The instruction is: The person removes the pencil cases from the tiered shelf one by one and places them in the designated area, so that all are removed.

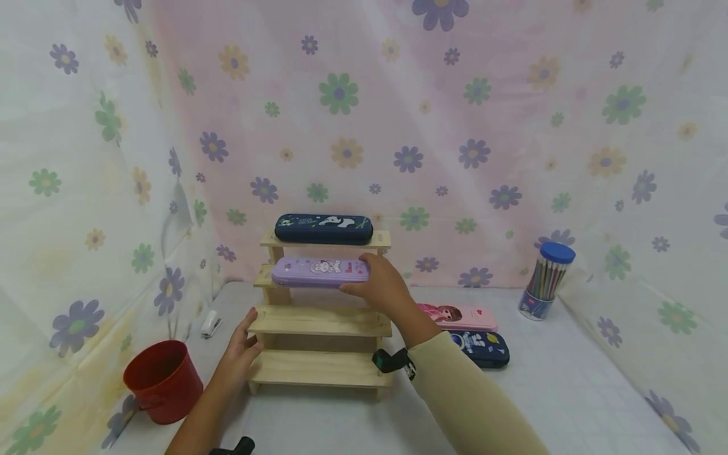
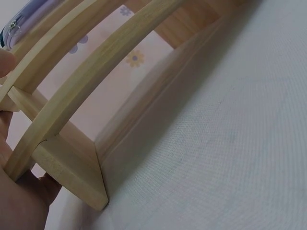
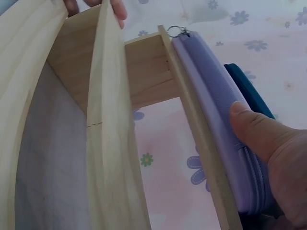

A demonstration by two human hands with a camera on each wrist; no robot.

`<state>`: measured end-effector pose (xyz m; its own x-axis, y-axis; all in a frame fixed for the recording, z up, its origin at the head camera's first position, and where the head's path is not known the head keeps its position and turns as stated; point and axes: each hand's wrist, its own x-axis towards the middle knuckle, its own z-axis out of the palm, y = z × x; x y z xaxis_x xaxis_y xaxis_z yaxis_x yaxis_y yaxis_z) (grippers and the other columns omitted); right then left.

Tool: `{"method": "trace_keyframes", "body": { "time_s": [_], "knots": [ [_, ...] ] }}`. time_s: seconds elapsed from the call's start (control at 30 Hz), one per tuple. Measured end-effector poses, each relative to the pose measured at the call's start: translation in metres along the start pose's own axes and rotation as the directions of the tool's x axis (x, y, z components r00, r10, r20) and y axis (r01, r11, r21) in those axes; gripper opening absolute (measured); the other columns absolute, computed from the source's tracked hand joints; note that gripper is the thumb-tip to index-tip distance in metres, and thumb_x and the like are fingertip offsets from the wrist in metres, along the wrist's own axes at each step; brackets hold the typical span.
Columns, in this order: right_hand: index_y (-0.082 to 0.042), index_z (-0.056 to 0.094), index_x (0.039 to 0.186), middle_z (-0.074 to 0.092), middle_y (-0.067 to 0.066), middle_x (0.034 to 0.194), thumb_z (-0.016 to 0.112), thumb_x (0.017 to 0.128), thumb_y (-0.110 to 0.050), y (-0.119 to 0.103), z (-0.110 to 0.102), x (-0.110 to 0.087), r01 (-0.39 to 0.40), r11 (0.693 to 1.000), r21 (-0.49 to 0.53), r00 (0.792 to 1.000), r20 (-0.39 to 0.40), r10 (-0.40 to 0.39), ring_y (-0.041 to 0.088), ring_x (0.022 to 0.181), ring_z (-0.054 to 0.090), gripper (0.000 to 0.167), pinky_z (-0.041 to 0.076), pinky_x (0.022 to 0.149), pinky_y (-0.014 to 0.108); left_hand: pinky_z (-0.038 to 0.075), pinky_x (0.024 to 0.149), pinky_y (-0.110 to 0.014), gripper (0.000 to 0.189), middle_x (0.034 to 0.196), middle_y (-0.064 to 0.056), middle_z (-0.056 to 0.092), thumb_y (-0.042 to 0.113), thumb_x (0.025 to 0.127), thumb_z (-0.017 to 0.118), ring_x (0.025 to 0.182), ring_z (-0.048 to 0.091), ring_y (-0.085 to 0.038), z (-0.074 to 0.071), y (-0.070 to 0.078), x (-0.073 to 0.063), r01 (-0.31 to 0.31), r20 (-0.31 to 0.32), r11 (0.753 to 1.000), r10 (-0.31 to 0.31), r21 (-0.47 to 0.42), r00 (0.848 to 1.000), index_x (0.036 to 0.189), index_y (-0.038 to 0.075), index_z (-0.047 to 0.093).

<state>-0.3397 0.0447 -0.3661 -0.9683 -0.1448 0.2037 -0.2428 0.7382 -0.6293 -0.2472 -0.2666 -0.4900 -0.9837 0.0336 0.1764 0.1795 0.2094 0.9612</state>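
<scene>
My right hand (image 1: 380, 282) grips the right end of a purple zippered pencil case (image 1: 318, 272), which lies along the second tier from the top of a wooden stepped rack (image 1: 321, 322). In the right wrist view the thumb (image 3: 256, 127) presses on the case's side, and a small ring hangs at its far end. At the rack's left side, my left hand (image 1: 241, 344) holds the ends of the lower tiers, its fingers partly hidden behind the wood. On the top tier rests a dark blue pencil case (image 1: 324, 229) with a panda print.
Right of the rack lie a pink pencil case (image 1: 469, 317) and a navy one (image 1: 483, 349), both partly behind the right arm. A blue-lidded tub of pencils (image 1: 546, 281) stands farther right. To the left are a red bucket (image 1: 163, 381) and a small white object (image 1: 211, 324).
</scene>
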Motion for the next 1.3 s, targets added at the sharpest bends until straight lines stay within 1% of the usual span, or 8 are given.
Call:
{"method": "trace_keyframes", "body": {
  "time_s": [0.1,0.27,0.37,0.53,0.67,0.97,1.17,1.3],
  "knots": [
    [-0.014,0.052,0.152,0.059,0.008,0.147,0.089,0.078,-0.054,0.001,-0.003,-0.004,-0.001,1.0,-0.013,1.0,-0.012,0.001,0.029,0.126,0.06,0.092,0.049,0.11,0.049,0.011,0.122,-0.074,0.07,0.178,-0.004,-0.005,0.0,0.108,0.039,0.157,0.012,-0.055,0.0,0.0,-0.001,0.016,0.001,1.0,-0.016,0.006,1.0,0.169,0.014,0.009],
    [-0.012,0.053,0.151,0.059,0.01,0.148,0.089,0.077,-0.054,0.004,-0.007,-0.011,-0.008,1.0,-0.019,0.999,-0.038,0.007,0.029,0.126,0.06,0.092,0.05,0.108,0.049,0.01,0.122,-0.074,0.069,0.178,-0.006,-0.005,0.0,0.108,0.039,0.156,0.012,-0.056,0.0,-0.001,-0.002,-0.005,0.0,1.0,0.005,0.006,1.0,0.169,0.013,0.01],
    [-0.013,0.052,0.152,0.057,0.01,0.151,0.089,0.077,-0.055,0.009,-0.008,-0.017,-0.032,0.999,-0.013,0.997,-0.064,0.031,0.03,0.127,0.059,0.094,0.051,0.107,0.05,0.011,0.122,-0.075,0.069,0.178,-0.006,-0.005,0.001,0.108,0.039,0.156,0.013,-0.057,0.0,-0.001,-0.002,-0.005,0.0,1.0,0.005,0.009,1.0,0.169,0.012,0.009],
    [-0.014,0.052,0.152,0.056,0.01,0.152,0.089,0.077,-0.054,0.017,-0.013,-0.032,-0.04,0.999,0.02,0.994,-0.099,0.042,0.031,0.128,0.059,0.092,0.051,0.107,0.051,0.011,0.121,-0.075,0.07,0.178,-0.003,-0.005,0.003,0.109,0.039,0.156,0.013,-0.056,0.0,0.0,-0.003,0.03,0.001,0.999,-0.03,0.014,1.0,0.17,0.016,0.007],
    [-0.016,0.053,0.152,0.058,0.008,0.149,0.09,0.077,-0.052,0.025,-0.017,-0.045,-0.037,0.998,0.055,0.992,-0.115,0.043,0.028,0.125,0.06,0.09,0.051,0.106,0.05,0.012,0.121,-0.075,0.071,0.178,-0.004,-0.005,0.003,0.108,0.039,0.156,0.014,-0.056,0.0,-0.002,-0.002,0.033,-0.003,0.999,-0.033,0.021,0.999,0.17,0.016,0.007],
    [-0.019,0.052,0.153,0.053,0.007,0.155,0.091,0.077,-0.051,0.042,-0.028,-0.074,-0.058,0.993,0.101,0.991,-0.113,0.07,0.03,0.129,0.057,0.091,0.05,0.108,0.054,0.011,0.121,-0.076,0.071,0.178,-0.008,-0.004,0.0,0.108,0.04,0.155,0.014,-0.058,0.0,-0.002,-0.003,-0.002,0.002,1.0,0.002,-0.008,1.0,0.169,0.013,0.007],
    [-0.02,0.052,0.153,0.051,0.007,0.157,0.091,0.077,-0.051,0.053,-0.033,-0.092,-0.077,0.99,0.117,0.99,-0.108,0.09,0.031,0.134,0.055,0.092,0.048,0.112,0.058,0.013,0.122,-0.072,0.07,0.178,-0.009,-0.004,-0.002,0.107,0.039,0.155,0.015,-0.056,0.001,0.001,-0.003,-0.01,-0.004,1.0,0.01,-0.028,1.0,0.169,0.01,0.008],
    [-0.02,0.053,0.152,0.051,0.007,0.158,0.092,0.076,-0.047,0.058,-0.036,-0.108,-0.103,0.99,0.099,0.989,-0.098,0.112,0.032,0.136,0.055,0.09,0.047,0.112,0.059,0.012,0.122,-0.074,0.07,0.178,-0.008,-0.004,-0.003,0.106,0.039,0.156,0.013,-0.056,0.002,0.002,-0.003,-0.004,-0.004,1.0,0.003,-0.018,1.0,0.169,0.01,0.008]
  ]
}}
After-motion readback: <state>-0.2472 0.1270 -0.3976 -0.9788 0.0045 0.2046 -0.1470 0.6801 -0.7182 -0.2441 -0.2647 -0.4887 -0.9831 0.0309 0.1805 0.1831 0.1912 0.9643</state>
